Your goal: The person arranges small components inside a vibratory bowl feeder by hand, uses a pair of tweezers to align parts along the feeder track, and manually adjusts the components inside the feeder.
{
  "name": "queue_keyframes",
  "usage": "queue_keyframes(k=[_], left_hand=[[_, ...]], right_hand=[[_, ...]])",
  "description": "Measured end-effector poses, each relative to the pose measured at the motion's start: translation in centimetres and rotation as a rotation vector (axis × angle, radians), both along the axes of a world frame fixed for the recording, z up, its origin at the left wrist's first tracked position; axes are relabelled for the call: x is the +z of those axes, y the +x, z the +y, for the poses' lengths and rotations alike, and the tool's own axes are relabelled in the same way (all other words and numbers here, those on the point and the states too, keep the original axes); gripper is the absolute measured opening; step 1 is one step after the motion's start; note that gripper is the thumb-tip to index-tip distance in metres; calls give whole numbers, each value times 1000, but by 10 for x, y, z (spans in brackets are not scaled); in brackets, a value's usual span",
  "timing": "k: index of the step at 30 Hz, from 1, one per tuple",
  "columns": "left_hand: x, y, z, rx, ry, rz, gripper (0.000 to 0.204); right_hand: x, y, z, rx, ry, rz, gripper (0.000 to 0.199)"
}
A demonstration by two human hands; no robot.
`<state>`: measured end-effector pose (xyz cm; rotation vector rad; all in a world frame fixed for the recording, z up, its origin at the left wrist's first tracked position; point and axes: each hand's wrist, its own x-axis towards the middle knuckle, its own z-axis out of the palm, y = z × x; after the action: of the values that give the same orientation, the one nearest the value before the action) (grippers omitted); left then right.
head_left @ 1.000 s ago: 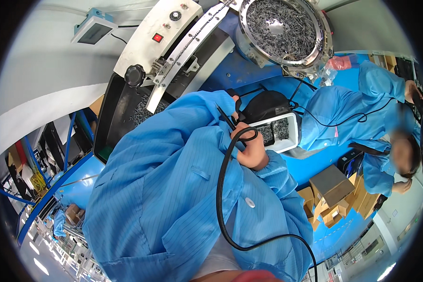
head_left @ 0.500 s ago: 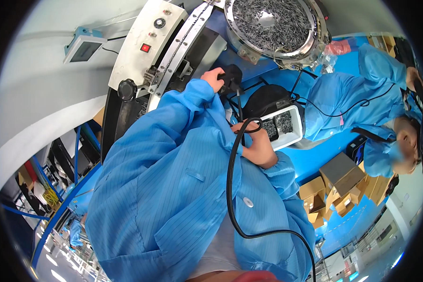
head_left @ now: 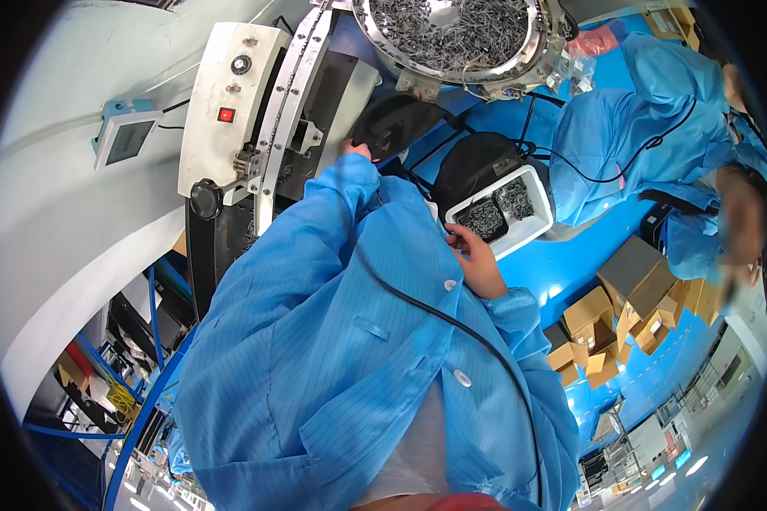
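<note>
My left hand (head_left: 360, 151) is at the near left edge of a black, rounded, flat thing (head_left: 400, 123) beside the machine. Its fingers look closed on that edge, though the sleeve and the thing hide part of them. In front of my blue jacket (head_left: 341, 341) is my right hand (head_left: 480, 264), fingers bent toward the thumb. Whatever they may hold is too small to make out. Just beyond it stands a white bin (head_left: 541, 223), with small dark metal parts (head_left: 515, 198) and a black inner tray (head_left: 487, 220) of them. A black cable (head_left: 452, 319) runs across my jacket.
A vibrating bowl (head_left: 533, 51) full of dark pieces stands at the far side. To the left are a control box (head_left: 222, 111), a feed rail (head_left: 281, 119) and a black knob (head_left: 206, 198). A co-worker in blue (head_left: 605, 153) sits at right, near cardboard boxes (head_left: 592, 319).
The black thing at my left hand now shows broader and flatter. The cable loop near my right hand has dropped onto my jacket. My right hand sits slightly lower, and the view has shifted.
</note>
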<state>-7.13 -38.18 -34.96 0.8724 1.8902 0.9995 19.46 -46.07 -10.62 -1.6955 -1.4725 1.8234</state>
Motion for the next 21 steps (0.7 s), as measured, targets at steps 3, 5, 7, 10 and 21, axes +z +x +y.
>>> queue_keyframes(k=[3,5,7,10,21], left_hand=[[6,11,13,-207,-44,81,23],[16,10,13,-344,-71,137,22],[32,7,6,-469,-99,199,22],[42,29,40,-642,-146,293,22],[175,-51,115,-1296,-296,696,25]], right_hand=[[1,9,-2,-23,-15,-6,36],[6,15,0,-29,3,-6,36],[12,18,2,-24,14,3,36],[22,22,7,-31,31,25,34],[47,20,63,-129,98,105,27]])
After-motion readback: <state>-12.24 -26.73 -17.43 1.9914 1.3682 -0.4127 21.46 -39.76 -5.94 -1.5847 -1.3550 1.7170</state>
